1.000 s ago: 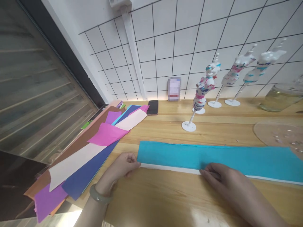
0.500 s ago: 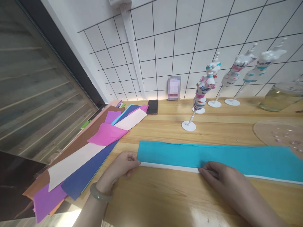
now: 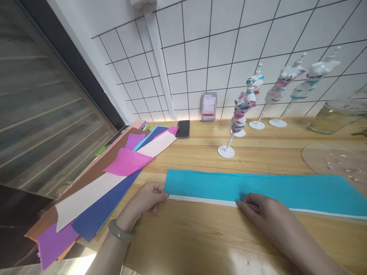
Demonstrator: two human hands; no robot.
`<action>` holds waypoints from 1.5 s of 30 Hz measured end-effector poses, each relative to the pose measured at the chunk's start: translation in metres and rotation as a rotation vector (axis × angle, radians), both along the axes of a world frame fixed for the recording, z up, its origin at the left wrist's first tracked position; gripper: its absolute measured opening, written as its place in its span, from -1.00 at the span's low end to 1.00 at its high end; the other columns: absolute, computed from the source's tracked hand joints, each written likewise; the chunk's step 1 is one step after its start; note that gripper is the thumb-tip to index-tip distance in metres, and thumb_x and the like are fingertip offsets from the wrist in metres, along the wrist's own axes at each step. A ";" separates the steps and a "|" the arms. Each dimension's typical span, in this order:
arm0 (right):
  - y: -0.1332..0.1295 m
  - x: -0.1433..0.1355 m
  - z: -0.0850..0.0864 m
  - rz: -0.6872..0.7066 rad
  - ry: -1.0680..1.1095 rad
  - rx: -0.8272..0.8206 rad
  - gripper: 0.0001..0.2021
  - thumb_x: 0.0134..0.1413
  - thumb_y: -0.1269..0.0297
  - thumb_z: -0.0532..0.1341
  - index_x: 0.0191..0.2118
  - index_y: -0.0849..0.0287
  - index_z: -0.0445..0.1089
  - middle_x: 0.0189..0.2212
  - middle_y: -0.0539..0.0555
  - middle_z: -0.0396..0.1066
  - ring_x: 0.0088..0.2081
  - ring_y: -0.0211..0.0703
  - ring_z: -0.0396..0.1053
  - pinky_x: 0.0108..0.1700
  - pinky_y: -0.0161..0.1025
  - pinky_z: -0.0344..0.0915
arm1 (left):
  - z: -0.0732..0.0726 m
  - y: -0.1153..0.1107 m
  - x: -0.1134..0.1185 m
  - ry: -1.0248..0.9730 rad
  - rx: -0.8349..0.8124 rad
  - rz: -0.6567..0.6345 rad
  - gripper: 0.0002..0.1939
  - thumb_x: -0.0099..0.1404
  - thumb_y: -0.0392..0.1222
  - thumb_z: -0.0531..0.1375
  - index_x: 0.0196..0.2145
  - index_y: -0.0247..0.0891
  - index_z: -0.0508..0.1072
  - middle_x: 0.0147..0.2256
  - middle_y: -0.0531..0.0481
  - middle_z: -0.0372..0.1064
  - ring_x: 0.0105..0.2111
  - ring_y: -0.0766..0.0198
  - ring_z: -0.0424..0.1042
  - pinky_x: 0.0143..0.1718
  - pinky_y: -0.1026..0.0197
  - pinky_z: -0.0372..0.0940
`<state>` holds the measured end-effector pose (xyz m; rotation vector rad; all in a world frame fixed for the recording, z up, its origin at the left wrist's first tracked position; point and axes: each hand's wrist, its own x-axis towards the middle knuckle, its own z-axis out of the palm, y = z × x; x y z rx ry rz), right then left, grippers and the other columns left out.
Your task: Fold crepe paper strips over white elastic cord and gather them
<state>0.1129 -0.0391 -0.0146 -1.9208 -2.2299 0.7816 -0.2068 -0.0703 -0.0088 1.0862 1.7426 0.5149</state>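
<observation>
A long teal sheet (image 3: 200, 184) with a white strip (image 3: 206, 201) along its near edge lies flat across the wooden table. My left hand (image 3: 150, 198), a bangle on its wrist, pinches the sheet's near left corner between thumb and fingers. Further right, my right hand (image 3: 263, 210) has its fingers closed on the near edge of the same sheet, covering part of the white strip.
Overlapping coloured sheets (image 3: 129, 162) lie at the left, beside a dark phone (image 3: 183, 129). Small white mannequins on stands (image 3: 226, 151) are toward the back right, near a glass jar (image 3: 329, 116) and a round clear plate (image 3: 312, 156). A tiled wall (image 3: 197, 49) rises behind the table.
The whole view has shifted slightly, with the objects a little further left in the picture. Both hands keep their hold on the teal sheet's near edge.
</observation>
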 end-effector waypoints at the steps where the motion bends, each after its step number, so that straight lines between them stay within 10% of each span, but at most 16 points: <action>1: 0.000 0.000 0.000 -0.001 -0.001 -0.002 -0.68 0.04 0.03 -0.02 -0.59 0.06 0.21 -0.57 0.01 0.41 -0.47 -0.08 0.33 -0.46 -0.25 0.12 | 0.001 0.000 0.000 -0.001 -0.003 0.003 -0.72 -0.01 -0.02 0.19 -0.60 -0.25 0.20 -0.73 0.14 0.22 -0.80 0.46 0.10 -0.79 0.38 -0.11; 37: 0.002 0.005 0.003 -0.056 0.071 0.039 -0.76 -0.02 0.20 0.01 -0.58 0.11 0.29 -0.56 0.07 0.42 -0.47 -0.11 0.32 -0.47 -0.29 0.04 | 0.007 -0.004 -0.023 0.074 0.020 0.057 -0.62 0.00 0.15 0.14 -0.44 -0.22 0.19 -0.74 0.15 0.23 -0.80 0.41 0.15 -0.78 0.40 -0.12; 45: 0.001 0.006 0.001 -0.046 0.055 0.063 -0.76 -0.01 0.19 0.01 -0.57 0.11 0.29 -0.54 0.08 0.42 -0.45 -0.11 0.32 -0.48 -0.30 0.02 | 0.016 -0.005 0.067 0.317 0.521 -0.087 -0.82 0.13 -0.09 0.06 -0.45 -0.24 0.34 -0.57 0.10 0.27 -0.55 0.36 0.26 -0.54 0.33 0.12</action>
